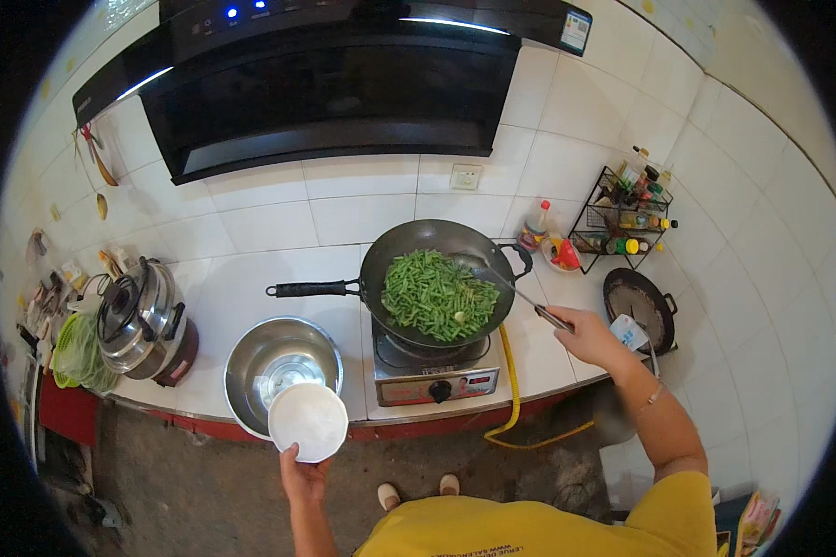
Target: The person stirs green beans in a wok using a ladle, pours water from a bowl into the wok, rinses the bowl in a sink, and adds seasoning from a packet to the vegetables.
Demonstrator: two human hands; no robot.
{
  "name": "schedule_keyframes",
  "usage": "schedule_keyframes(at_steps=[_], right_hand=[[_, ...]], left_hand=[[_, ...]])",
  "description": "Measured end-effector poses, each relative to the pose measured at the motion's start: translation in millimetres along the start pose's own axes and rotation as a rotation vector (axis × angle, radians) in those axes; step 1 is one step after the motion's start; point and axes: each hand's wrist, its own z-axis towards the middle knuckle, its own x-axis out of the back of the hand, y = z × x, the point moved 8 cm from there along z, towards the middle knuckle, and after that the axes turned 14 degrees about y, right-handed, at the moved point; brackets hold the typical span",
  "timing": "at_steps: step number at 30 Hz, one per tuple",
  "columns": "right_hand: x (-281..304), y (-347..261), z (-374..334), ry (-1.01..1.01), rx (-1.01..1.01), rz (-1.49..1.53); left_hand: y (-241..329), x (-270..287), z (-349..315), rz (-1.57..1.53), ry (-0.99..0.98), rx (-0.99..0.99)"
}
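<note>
My left hand (302,475) grips the lower edge of a round white bowl (308,425), with the thumb over its rim. The bowl is held above the near side of a wide steel basin (243,357) and hides part of it. My right hand (581,336) is closed around the dark grip of a long-handled metal cooking utensil (524,299). That utensil's far end reaches into a black wok (395,238), at the edge of a heap of cut green beans (435,295). Its head is too unclear to tell the shape. Under the wok is a single-burner gas stove (399,392).
A pressure cooker (149,325) stands on the left of the counter. The wok's handle (311,289) points left. A yellow hose (515,395) hangs past the counter edge. Farther right are a spice rack (622,221) and a second dark pan (636,306). Above is a range hood (334,102).
</note>
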Motion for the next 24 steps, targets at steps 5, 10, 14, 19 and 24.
schedule_keyframes(at_steps=[5,10,14,19,24], right_hand=[[-61.0,46.9,52.4,0.013,-0.179,0.234],[-115.6,26.5,64.9,-0.240,-0.319,0.450],[-80.1,-15.8,48.0,-0.152,0.376,-0.042],[18.1,-67.3,11.0,-0.176,0.382,-0.407],[67.8,-95.0,-8.1,-0.256,0.310,-0.446]], left_hand=[[-7.1,0.1,-0.6,0.032,0.004,0.026],[-13.5,13.1,-8.1,0.037,0.036,0.045],[-17.7,22.8,-5.0,0.008,0.063,0.075],[-12.9,13.6,-7.0,0.023,0.083,0.015],[-9.3,4.5,0.3,-0.006,0.010,0.003]])
